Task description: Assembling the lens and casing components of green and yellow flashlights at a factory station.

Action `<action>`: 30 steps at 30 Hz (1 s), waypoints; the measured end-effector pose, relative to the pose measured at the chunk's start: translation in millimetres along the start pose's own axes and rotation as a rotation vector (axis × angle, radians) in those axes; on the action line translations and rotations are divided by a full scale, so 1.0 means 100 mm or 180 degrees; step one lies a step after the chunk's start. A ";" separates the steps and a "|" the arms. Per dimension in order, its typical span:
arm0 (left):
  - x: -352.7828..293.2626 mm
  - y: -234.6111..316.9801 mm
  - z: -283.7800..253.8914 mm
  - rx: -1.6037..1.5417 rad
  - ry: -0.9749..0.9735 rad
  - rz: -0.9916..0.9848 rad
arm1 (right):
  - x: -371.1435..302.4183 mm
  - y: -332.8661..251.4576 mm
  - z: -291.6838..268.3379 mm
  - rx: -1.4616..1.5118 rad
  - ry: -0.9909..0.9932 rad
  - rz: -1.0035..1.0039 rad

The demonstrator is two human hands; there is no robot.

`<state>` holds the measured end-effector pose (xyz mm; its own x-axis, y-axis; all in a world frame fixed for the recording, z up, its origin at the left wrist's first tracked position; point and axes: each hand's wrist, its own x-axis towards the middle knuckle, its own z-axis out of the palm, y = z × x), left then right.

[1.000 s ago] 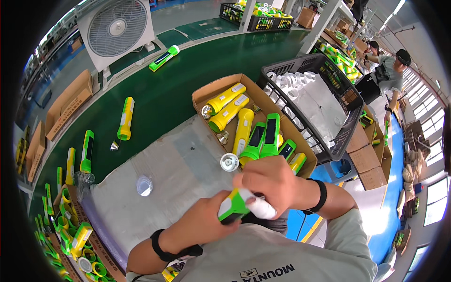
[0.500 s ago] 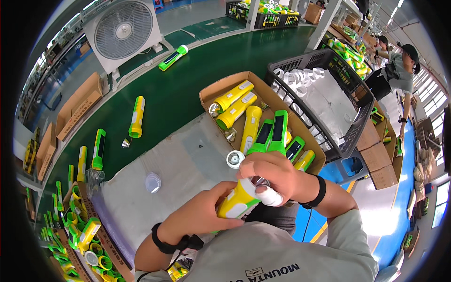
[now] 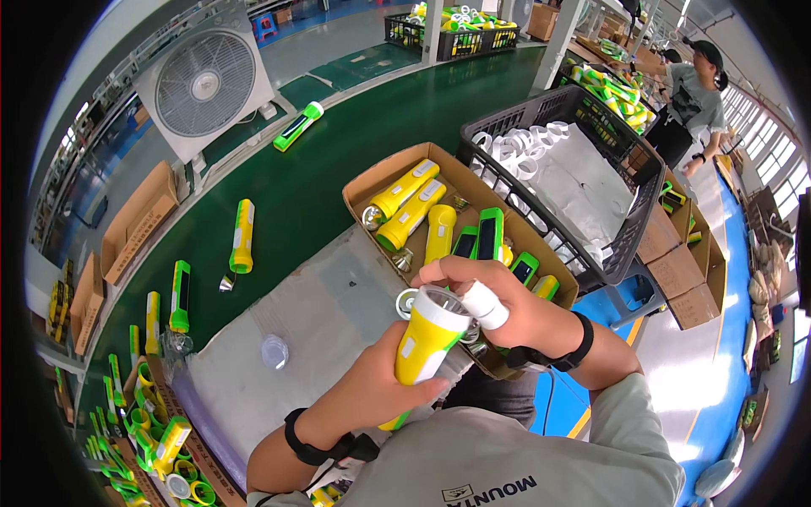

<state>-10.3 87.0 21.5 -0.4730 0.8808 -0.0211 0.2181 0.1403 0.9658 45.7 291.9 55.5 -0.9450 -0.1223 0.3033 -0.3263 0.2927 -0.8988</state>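
My left hand is wrapped round a yellow and green flashlight, tilted with its white-rimmed head up. Beside that head is my right hand, fingers curled behind the rim and a white covering on its thumb. A small white ring shows at the right fingertips, partly behind the flashlight head; how it is held is hidden. Just beyond the hands stands a cardboard box with several yellow flashlights, green ones and loose shiny reflectors.
A black crate of white rings adjoins the box. A clear round lens lies on the grey mat. More flashlights lie on the green belt, and yellow-green housings fill a carton at left. A co-worker stands at far right.
The flashlight has turned more upright, its head now facing up. My right hand has drawn from over its opening to the head's side. The whole view has shifted slightly.
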 end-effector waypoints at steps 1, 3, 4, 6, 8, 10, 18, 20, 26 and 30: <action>0.01 0.03 -0.05 0.0038 -0.0020 0.0018 | -0.02 -0.04 -0.04 0.0708 0.0047 0.0455; 0.03 0.13 -0.13 -0.1827 -0.0996 -0.1122 | -0.15 0.00 -0.16 0.0807 0.0136 0.0280; 0.02 0.11 -0.14 -0.1769 -0.0966 -0.1149 | -0.20 -0.04 -0.21 0.0493 0.0133 0.0237; 0.00 -0.04 -0.13 -0.2559 -0.0766 -0.0920 | -0.35 -0.11 -0.32 0.0081 0.0174 0.0264; -0.02 -0.20 -0.09 -0.1760 -0.0015 -0.0714 | -0.59 -0.02 -0.36 -0.0027 0.0553 0.0047; 0.05 -0.23 -0.13 0.0520 0.0967 -0.0113 | -0.90 0.13 -0.38 0.0347 0.1163 0.0034; 0.28 -0.36 -0.57 0.2761 0.2149 -0.0188 | -1.89 0.75 -0.28 0.0180 0.3299 0.0104; 0.51 -0.55 -0.87 0.2782 0.2305 -0.0777 | -1.96 0.76 -0.25 0.0043 0.3560 0.0237; 1.02 -1.26 -1.73 0.1992 0.2402 -0.0796 | -1.99 0.83 -0.18 0.0237 0.3546 0.0562; 0.62 -1.38 -2.33 0.2840 0.3289 -0.0943 | -2.13 0.90 -0.26 -0.0092 0.3578 0.0533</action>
<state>-268.1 17.0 -52.9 -0.9193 0.0948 0.3820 0.2789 0.8417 0.4624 216.8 369.3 -81.7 -0.4554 0.8363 0.3053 -0.1807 0.2489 -0.9515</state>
